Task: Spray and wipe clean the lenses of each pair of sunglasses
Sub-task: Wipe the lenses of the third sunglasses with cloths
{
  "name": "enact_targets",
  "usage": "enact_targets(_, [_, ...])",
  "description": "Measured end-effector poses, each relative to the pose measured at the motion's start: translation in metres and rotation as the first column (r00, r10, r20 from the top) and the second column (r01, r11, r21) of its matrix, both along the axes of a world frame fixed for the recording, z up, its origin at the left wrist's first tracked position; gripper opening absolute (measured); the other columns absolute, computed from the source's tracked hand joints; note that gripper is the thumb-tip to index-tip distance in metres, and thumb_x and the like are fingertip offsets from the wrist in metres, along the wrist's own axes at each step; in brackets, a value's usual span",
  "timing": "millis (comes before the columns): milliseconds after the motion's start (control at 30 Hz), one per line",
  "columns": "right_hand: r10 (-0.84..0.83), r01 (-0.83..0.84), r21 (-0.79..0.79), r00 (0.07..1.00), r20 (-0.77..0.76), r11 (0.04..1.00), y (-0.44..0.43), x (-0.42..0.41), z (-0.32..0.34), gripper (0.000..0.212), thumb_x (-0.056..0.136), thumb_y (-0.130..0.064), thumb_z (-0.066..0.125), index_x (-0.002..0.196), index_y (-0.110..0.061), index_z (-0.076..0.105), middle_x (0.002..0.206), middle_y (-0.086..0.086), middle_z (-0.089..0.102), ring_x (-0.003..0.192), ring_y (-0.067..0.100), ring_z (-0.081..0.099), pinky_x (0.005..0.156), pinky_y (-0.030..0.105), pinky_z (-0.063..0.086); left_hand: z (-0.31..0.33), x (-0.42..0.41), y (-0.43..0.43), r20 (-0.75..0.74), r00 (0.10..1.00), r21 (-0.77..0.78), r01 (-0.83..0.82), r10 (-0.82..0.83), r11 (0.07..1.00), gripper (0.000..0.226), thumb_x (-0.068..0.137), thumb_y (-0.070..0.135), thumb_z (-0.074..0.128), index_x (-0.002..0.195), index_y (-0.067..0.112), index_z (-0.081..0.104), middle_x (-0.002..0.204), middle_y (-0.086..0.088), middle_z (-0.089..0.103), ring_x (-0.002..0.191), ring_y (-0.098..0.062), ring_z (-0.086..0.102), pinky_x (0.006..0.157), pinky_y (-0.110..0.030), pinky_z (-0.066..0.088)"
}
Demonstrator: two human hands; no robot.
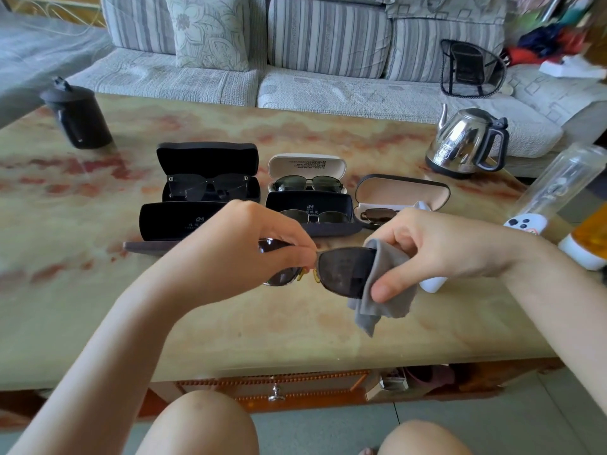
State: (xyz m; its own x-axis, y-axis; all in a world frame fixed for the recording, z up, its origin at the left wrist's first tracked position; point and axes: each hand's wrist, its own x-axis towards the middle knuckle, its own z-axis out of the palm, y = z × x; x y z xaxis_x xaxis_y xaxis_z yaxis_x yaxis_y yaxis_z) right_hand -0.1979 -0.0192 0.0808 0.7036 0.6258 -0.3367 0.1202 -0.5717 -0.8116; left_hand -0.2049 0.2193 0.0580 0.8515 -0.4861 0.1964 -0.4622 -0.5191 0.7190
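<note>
The left hand (pixel 262 238) pinches the dark-lensed, thin metal-framed sunglasses (pixel 341 270) near the bridge, above the near middle of the marble-patterned table (pixel 230 323), to steady the frame. The right hand (pixel 427 244) pinches the soft grey cloth (pixel 384 303) folded around the right lens, thumb on the near side, so it can rub both faces. The open black case (pixel 184 221) on the left shows perhaps an "M" logo; the smaller writing is unreadable.

Steel kettle (pixel 460 142), black flask (pixel 82 116) and perhaps a remote (pixel 525 223) share the table (pixel 98 307).
</note>
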Motion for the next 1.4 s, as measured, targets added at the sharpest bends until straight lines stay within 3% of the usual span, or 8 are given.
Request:
enact_targets(333, [-0.106, 0.096, 0.131, 0.992, 0.071, 0.987, -0.017, 0.01, -0.012, 0.034, 0.088, -0.035, 0.062, 0.111, -0.011, 0.067, 0.08, 0.016, 0.069, 0.069, 0.028, 0.065, 0.062, 0.044, 0.055, -0.002, 0.0, -0.001, -0.026, 0.996, -0.061, -0.085, 0.084, 0.994, 0.013, 0.084, 0.019, 0.068, 0.077, 0.026, 0.077, 0.08, 0.025, 0.071, 0.08, 0.01, 0.065, 0.076, -0.001, 0.044])
enact_targets(567, [-0.636, 0.446, 0.506, 0.711, 0.3, 0.738, -0.016, -0.014, -0.026, 0.033, 0.091, -0.053, 0.053, 0.1, -0.026, 0.069, 0.092, 0.005, 0.073, 0.077, 0.022, 0.066, 0.067, 0.036, 0.054, -0.007, -0.003, -0.011, -0.153, 0.968, -0.323, -0.239, 0.199, 0.916, 0.013, 0.084, 0.019, 0.069, 0.077, 0.027, 0.077, 0.073, 0.017, 0.073, 0.073, 0.006, 0.068, 0.069, -0.007, 0.049])
enact_targets(667, [-0.711, 0.532, 0.561, 0.686, 0.152, 0.634, -0.027, -0.034, -0.046, 0.065, 0.071, -0.077, 0.063, 0.106, -0.023, 0.069, 0.103, 0.033, 0.062, 0.081, 0.042, 0.056, 0.077, 0.054, 0.044, -0.01, -0.004, -0.012, -0.257, 0.947, -0.456, -0.292, 0.19, 0.841, 0.016, 0.084, 0.015, 0.069, 0.075, 0.026, 0.076, 0.072, 0.01, 0.075, 0.072, -0.001, 0.07, 0.063, -0.01, 0.05])
enact_targets(767, [-0.686, 0.577, 0.561, 0.727, -0.022, 0.594, -0.017, -0.05, -0.072, 0.079, 0.056, -0.08, 0.072, 0.105, -0.018, 0.072, 0.102, 0.017, 0.071, 0.118, 0.044, 0.055, 0.093, 0.039, 0.044, -0.017, -0.004, -0.017, -0.33, 0.922, -0.522, -0.357, 0.203, 0.775, 0.012, 0.083, 0.016, 0.07, 0.076, 0.022, 0.076, 0.074, 0.003, 0.075, 0.072, -0.006, 0.07, 0.065, -0.015, 0.053])
enact_targets(900, [-0.57, 0.52, 0.564, 0.815, -0.102, 0.642, 0.022, -0.058, -0.082, 0.056, 0.06, -0.079, 0.068, 0.1, -0.041, 0.074, 0.106, -0.011, 0.074, 0.105, 0.002, 0.064, 0.094, 0.018, 0.047, -0.028, -0.009, -0.032, -0.443, 0.882, -0.609, -0.43, 0.164, 0.666, 0.015, 0.077, 0.024, 0.07, 0.085, 0.013, 0.077, 0.082, -0.004, 0.076, 0.079, -0.013, 0.071, 0.071, -0.025, 0.055])
enact_targets(1067, [-0.53, 0.59, 0.661, 0.783, -0.326, 0.464, 0.062, -0.057, -0.069, 0.038, 0.082, -0.044, 0.056, 0.096, -0.016, 0.076, 0.105, 0.005, 0.075, 0.105, 0.017, 0.067, 0.097, 0.032, 0.049, -0.035, -0.019, -0.049, -0.545, 0.831, -0.672, -0.513, 0.113, 0.534, 0.014, 0.086, 0.022, 0.066, 0.088, 0.015, 0.077, 0.085, -0.005, 0.075, 0.077, -0.012, 0.069, 0.062, -0.022, 0.052])
enact_targets(1267, [-0.679, 0.663, 0.618, 0.683, -0.269, 0.423, 0.078, -0.054, -0.068, 0.029, 0.076, -0.042, 0.062, 0.088, -0.019, 0.077, 0.095, 0.01, 0.076, 0.096, 0.021, 0.07, 0.096, 0.043, 0.05, -0.041, -0.024, -0.056, -0.585, 0.81, -0.722, -0.547, 0.047, 0.424, 0.04, 0.068, 0.032, 0.069, 0.101, 0.011, 0.076, 0.118, -0.005, 0.07, 0.118, -0.017, 0.061, 0.106, -0.04, 0.044])
enact_targets(1400, [-0.692, 0.689, 0.63, 0.649, -0.315, 0.359, 0.077, -0.05, -0.067, 0.026, 0.067, -0.035, 0.07, 0.082, -0.016, 0.077, 0.085, 0.01, 0.075, 0.085, 0.017, 0.069, 0.081, 0.031, 0.053, -0.043, -0.029, -0.06, -0.574, 0.819, -0.735, -0.504, -0.02, 0.454, 0.038, 0.078, 0.033, 0.061, 0.103, 0.008, 0.074, 0.106, -0.012, 0.073, 0.107, -0.02, 0.066, 0.101, -0.038, 0.047])
